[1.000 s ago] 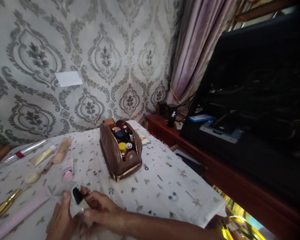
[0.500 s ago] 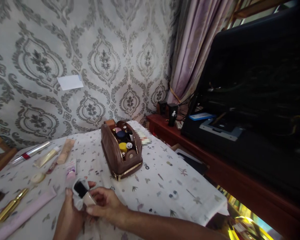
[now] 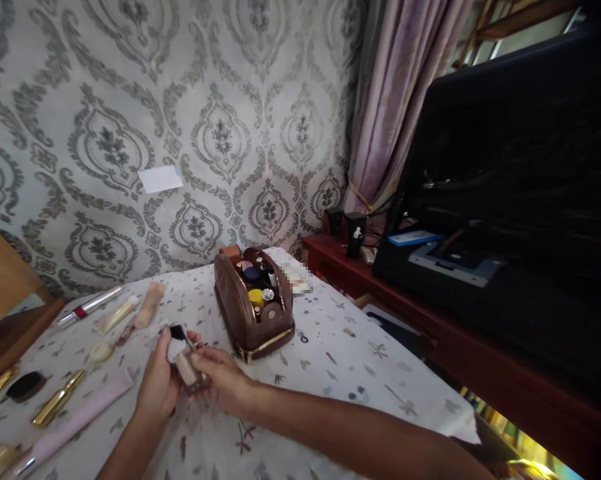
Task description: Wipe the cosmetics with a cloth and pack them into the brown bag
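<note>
Near the front of the cloth-covered table, my left hand (image 3: 159, 381) is closed around a white wipe (image 3: 176, 349) and a small beige bottle (image 3: 187, 369) with a black cap. From the right, my right hand (image 3: 221, 377) grips the same bottle, thumb on its side. Beyond my hands stands an unzipped brown cosmetic bag (image 3: 233, 310), filled with several small containers, among them a yellow lid (image 3: 255, 297) and a dark blue lid (image 3: 253, 274).
To the left lie a pink tube (image 3: 83, 415), a gold tube (image 3: 59, 399), a dark oval brush (image 3: 26, 386), a beige tube (image 3: 150, 305) and a silver tube (image 3: 90, 306). A red desk (image 3: 333, 265) with a large black screen (image 3: 505, 200) is at right.
The view has shifted left, so things appear further right. The bottle has turned in my hands and its beige body now shows more; the wipe is more bunched beside it.
</note>
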Demonstrator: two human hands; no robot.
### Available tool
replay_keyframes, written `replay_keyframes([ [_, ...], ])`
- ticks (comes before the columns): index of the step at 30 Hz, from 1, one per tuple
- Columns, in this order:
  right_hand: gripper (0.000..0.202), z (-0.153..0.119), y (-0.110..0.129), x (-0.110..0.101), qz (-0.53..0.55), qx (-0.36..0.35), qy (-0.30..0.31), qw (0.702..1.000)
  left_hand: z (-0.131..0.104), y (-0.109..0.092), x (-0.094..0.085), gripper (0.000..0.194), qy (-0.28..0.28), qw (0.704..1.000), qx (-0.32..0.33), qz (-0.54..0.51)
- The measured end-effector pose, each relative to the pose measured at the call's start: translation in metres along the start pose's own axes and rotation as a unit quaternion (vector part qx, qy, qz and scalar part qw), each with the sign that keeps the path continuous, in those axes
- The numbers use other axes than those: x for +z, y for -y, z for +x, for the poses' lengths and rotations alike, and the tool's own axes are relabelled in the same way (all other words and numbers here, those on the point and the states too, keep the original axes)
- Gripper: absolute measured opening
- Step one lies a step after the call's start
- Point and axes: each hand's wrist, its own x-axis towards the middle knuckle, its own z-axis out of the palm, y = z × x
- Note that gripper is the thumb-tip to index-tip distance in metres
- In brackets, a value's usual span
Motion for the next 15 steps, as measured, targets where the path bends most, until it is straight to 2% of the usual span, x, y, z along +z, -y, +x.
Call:
replay_keyframes([
  [3,0.066,0.004,-0.007,-0.013,0.024,0.037,0.035,0.998,0.005,0.009,-0.009,0.028,-0.035,0.999,-0.025,-0.006],
  [7,0.062,0.001,-0.014,-0.026,0.026,0.033,0.046,0.998,0.008,0.02,-0.017,0.028,-0.03,0.999,-0.044,0.01],
  [12,0.069,0.0,-0.014,-0.028,-0.025,-0.01,0.009,1.0,0.008,0.024,-0.013,0.026,-0.036,0.999,0.013,0.02],
  [15,0.054,-0.006,-0.01,-0.024,-0.115,-0.057,-0.019,0.992,0.012,0.034,-0.02,0.041,-0.029,0.999,-0.001,0.043],
])
